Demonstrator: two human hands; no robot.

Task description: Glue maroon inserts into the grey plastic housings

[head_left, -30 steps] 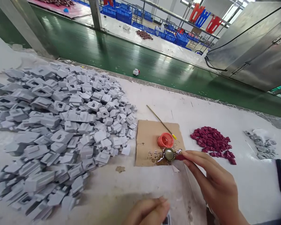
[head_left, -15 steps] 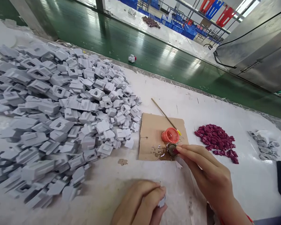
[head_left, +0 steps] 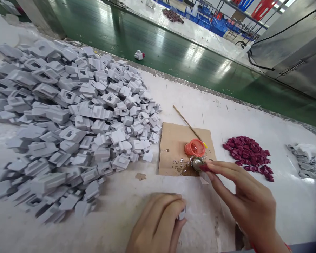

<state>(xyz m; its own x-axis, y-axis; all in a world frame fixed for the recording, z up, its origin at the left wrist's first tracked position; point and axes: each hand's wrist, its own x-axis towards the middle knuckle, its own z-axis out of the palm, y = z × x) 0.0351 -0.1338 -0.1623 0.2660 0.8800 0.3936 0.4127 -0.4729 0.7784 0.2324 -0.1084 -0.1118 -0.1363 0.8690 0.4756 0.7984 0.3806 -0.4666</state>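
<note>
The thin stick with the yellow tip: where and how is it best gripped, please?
Probably pinch the thin stick from above, near its far end: that end lies past the cardboard, away from the red cup beside the yellow tip.

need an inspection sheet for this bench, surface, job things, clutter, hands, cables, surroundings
Surface: white worktop with a brown stain
Job's things: heap of grey plastic parts; pile of dark red plastic pieces; red round cup on a brown cardboard sheet; round crimped metal cap beside the cup
Clutter: thin brown stick with a yellow end, partly on the cardboard; shiny wet spots there
Left hand: holds a small grey plastic part
Right hand: pinches a dark red plastic piece at the cap; contact unclear
Cables: black cable near a steel cabinet
Surroundings: green conveyor belt; blue plastic crates beyond
</note>
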